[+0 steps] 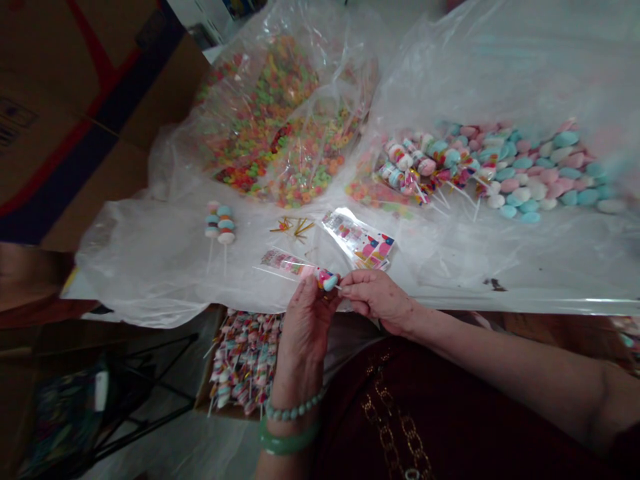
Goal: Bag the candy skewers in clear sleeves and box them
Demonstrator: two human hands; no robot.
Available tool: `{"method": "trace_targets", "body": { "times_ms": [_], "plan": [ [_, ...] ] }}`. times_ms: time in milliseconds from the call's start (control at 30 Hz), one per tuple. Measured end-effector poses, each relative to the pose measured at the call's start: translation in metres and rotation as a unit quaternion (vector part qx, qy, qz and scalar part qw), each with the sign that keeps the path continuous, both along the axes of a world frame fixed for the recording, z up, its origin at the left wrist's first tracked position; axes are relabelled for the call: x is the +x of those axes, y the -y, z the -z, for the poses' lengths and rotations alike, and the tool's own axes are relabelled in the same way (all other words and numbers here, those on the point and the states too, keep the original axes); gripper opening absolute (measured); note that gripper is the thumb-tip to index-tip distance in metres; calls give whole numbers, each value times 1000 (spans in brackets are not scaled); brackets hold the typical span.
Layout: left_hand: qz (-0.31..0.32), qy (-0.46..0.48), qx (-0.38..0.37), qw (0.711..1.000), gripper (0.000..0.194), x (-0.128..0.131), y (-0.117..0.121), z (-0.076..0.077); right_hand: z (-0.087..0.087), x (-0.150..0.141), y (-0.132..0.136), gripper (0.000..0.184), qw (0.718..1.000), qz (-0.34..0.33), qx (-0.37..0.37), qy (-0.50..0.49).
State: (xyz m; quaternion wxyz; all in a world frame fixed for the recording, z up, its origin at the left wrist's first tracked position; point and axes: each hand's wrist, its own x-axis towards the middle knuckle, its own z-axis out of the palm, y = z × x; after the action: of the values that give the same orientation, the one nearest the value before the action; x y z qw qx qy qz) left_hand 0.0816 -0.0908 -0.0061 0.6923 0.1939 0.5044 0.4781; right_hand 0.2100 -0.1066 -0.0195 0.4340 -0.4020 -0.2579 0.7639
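Observation:
My left hand [311, 310] is closed around a printed clear candy bag [289, 262], near its lower end. A marshmallow lollipop [327, 279] with a pale blue end sits partly inside that bag. My right hand [377, 298] pinches the lollipop's white stick just to the right of the bag. Beyond my right hand lies a stack of flat printed bags [357, 237]. Gold twist ties [297, 228] are scattered on the plastic sheet behind the bag. To the left, two unwrapped marshmallow lollipops [225, 225] lie side by side with their sticks toward me.
A large clear bag of colourful ring candies [295, 133] stands at the back. Wrapped lollipops [425, 160] and loose marshmallows [545, 173] lie at the right. A box of wrapped lollipops [245, 363] stands below the table edge. A cardboard carton [165, 100] rises at the left.

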Motion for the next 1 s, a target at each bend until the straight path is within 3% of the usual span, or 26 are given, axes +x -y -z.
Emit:
{"method": "trace_targets", "body": {
  "times_ms": [200,333,500,567,633,700,767,833,933,1000],
  "plan": [
    [42,-141,63,987,30,4,12,2,-1,-3,0,12,991,-2,77,112],
    [84,-44,16,995,37,-2,6,-4,-4,0,-1,10,997,18,56,52],
    [-27,121,-14,992,41,-21,-15,-13,-5,1,1,9,996,-90,-4,-13],
    [-77,143,-12,987,35,-25,-19,-13,-5,0,1,8,995,-103,-15,4],
    [-116,146,-11,982,30,-26,-21,-13,-4,-1,1,8,993,-81,25,80],
    [-144,142,-17,979,31,-26,-21,-13,-2,-1,1,10,967,-60,125,213],
    [-161,137,-25,977,33,-27,-19,-14,0,-1,1,11,912,-62,223,339],
    [-170,132,-31,976,34,-27,-18,-15,1,-2,1,13,867,-85,264,414],
    [-173,122,-12,977,33,-25,-15,-17,1,-3,2,14,847,-118,278,438],
    [-147,131,10,980,31,-20,-13,-19,-1,-4,4,14,857,-118,292,407]
  ]
}}
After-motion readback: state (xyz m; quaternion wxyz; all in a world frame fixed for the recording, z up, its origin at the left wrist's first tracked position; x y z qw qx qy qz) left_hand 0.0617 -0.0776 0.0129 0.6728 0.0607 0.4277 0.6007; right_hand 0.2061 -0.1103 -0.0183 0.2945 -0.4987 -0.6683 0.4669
